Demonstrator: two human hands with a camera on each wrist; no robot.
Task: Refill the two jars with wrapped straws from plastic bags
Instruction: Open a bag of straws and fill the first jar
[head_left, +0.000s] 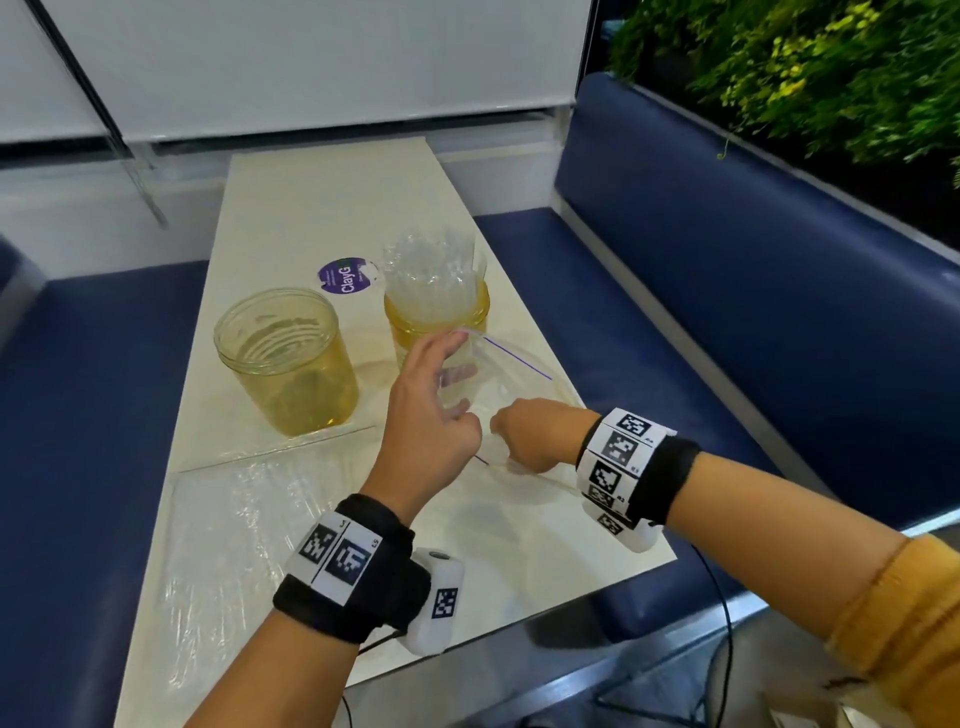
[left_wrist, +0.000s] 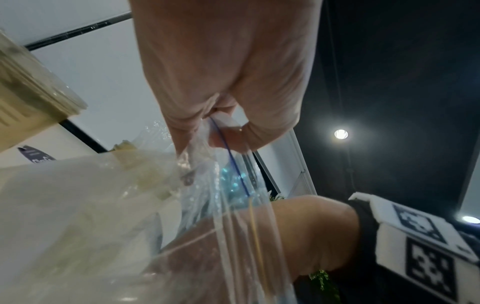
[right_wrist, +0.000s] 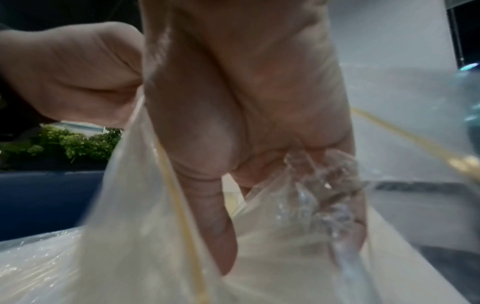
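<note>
Two yellow-tinted jars stand on the white table (head_left: 322, 208). The left jar (head_left: 288, 364) holds nothing; the right jar (head_left: 436, 312) is packed with wrapped straws (head_left: 431, 265). In front of the right jar both hands hold up a clear zip bag (head_left: 514, 374) in which I see no straws. My left hand (head_left: 431, 410) pinches its blue-lined edge (left_wrist: 228, 152) between thumb and fingers. My right hand (head_left: 530, 436) grips crumpled plastic (right_wrist: 319, 185) at the bag's near end. A second bag of wrapped straws (head_left: 249, 525) lies flat at the near left.
A round purple label (head_left: 343, 278) lies behind the jars. Blue padded benches (head_left: 727, 312) flank the table on both sides, with a plant wall (head_left: 805, 67) at the far right. The table's near edge (head_left: 519, 623) sits just past my wrists.
</note>
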